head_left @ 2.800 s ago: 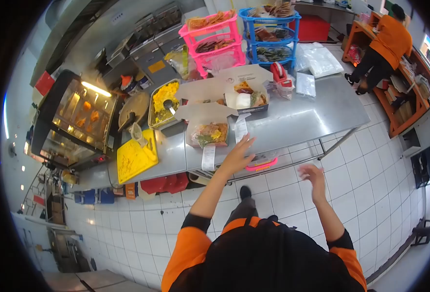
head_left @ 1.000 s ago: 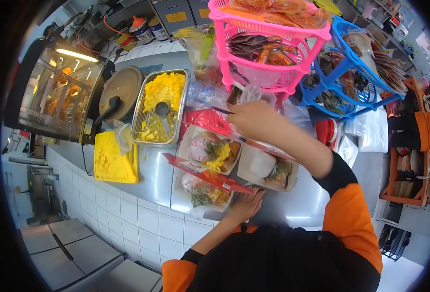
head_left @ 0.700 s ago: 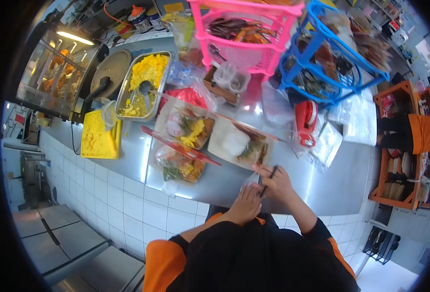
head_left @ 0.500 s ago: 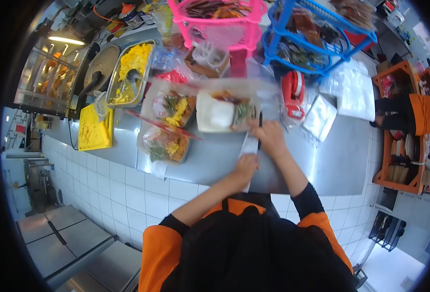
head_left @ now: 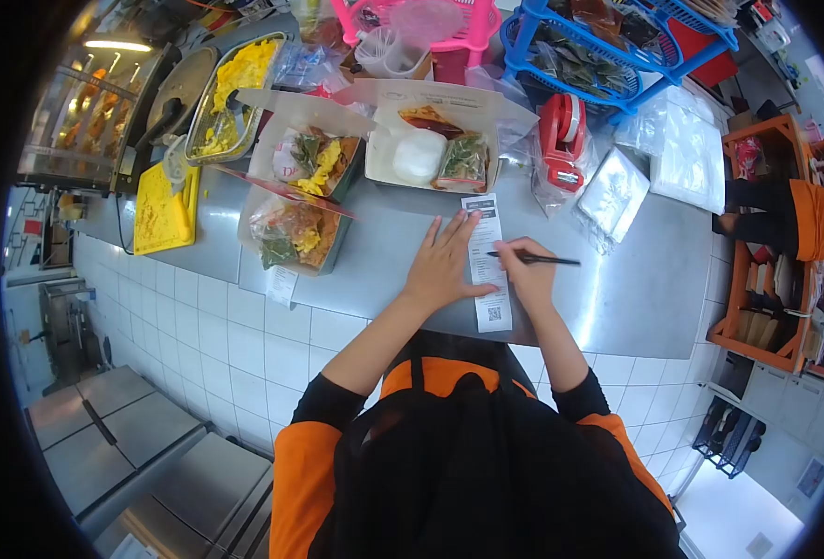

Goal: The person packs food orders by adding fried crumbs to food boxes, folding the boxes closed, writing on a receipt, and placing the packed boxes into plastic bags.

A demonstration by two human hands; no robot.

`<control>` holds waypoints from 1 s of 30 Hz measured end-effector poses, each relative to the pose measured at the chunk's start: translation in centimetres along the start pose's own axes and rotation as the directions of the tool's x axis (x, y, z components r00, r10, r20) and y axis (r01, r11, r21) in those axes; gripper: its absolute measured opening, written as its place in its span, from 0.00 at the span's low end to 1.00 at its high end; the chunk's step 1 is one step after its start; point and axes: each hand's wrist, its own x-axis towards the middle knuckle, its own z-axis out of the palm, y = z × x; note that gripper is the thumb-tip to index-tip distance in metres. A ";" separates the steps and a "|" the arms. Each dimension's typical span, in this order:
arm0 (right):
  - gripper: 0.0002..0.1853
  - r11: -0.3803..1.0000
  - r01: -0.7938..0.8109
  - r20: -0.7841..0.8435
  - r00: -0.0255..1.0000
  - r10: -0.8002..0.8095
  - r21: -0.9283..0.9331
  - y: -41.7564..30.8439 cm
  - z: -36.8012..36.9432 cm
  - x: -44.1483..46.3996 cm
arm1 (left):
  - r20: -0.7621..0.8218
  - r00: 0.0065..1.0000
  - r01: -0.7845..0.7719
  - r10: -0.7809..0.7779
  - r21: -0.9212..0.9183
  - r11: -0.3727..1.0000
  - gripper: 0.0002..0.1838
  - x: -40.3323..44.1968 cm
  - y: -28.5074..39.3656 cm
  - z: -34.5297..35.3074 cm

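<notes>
While I am viewing the table remotely through the head camera, I am noting a printed receipt that is lying lengthwise between the two hands, its far end sitting just short of a food box and its near end pointing toward the table's front edge. I am recording the left hand as spread, palm down; its fingers are fanning out beside the receipt's left side, with the index fingertip and the thumb reaching over the paper. I am recording the right hand as pinching a black pen; the tip is resting at about the middle of the receipt, and the barrel is slanting out to the right.

I am observing the box beyond the receipt standing with its flaps raised, holding a white portion that is sitting beside a wrapped item. To its left, a second box and a nearer third box are holding food. Near the third box, another paper slip is hanging at the table's edge. On the right, a red tape dispenser is lying near clear plastic bags.
</notes>
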 end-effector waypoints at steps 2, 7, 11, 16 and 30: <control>0.09 0.990 0.094 0.065 0.994 -0.087 -0.110 0.9 0.7 0.5 | -0.005 1.000 -0.015 0.015 -0.011 1.000 0.66 0.1 -0.1 0.0; 0.09 0.861 0.382 0.110 0.924 -0.367 -0.335 1.7 1.4 0.9 | -0.028 0.999 -0.047 0.046 -0.036 0.998 0.69 0.3 -0.1 -0.3; 0.09 0.857 0.367 0.097 0.929 -0.357 -0.361 1.3 1.5 0.9 | -0.042 0.998 -0.056 0.055 -0.024 0.998 0.69 0.2 -0.4 0.0; 0.07 0.884 0.334 0.088 0.942 -0.323 -0.327 1.5 1.5 1.0 | -0.038 0.999 -0.035 0.034 -0.038 0.999 0.69 0.3 -0.3 0.1; 0.07 0.872 0.313 0.061 0.948 -0.314 -0.376 1.1 1.0 0.2 | -0.028 0.999 -0.027 0.026 -0.028 0.999 0.69 0.4 -0.5 0.1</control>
